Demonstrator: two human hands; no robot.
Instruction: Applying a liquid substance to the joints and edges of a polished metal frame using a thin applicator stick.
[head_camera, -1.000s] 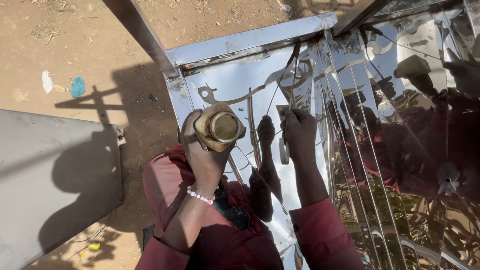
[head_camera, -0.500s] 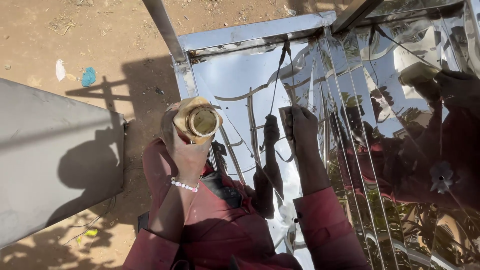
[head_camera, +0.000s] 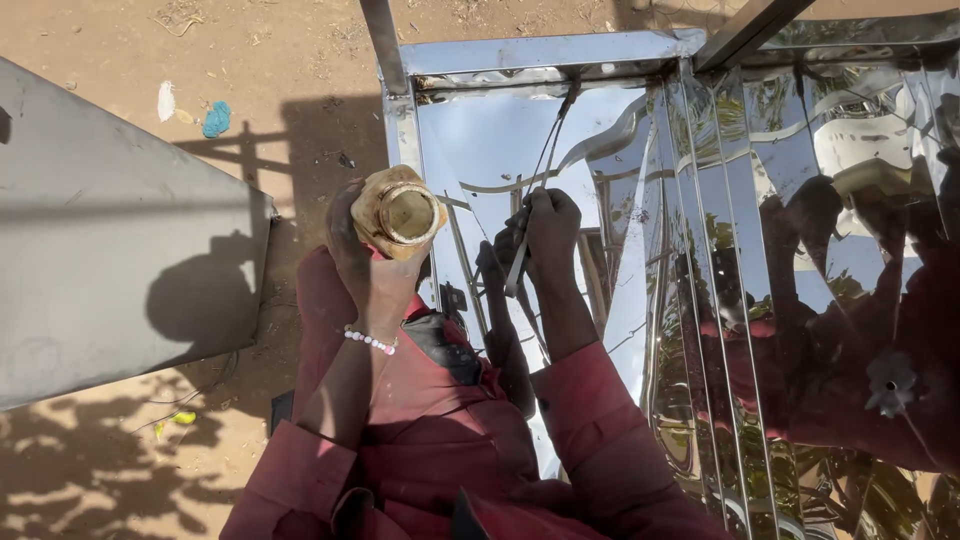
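sunlit dirt behind, we judge the small tin light in our closed left hand, right hand pinching a stiff thin brush against slippery polished steel panel.

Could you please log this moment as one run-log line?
left hand: holds jar | right hand: holds thin tool against shiny steel panel

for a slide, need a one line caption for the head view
Left hand holds a small open can while the right hand presses a thin tool against a polished metal panel.
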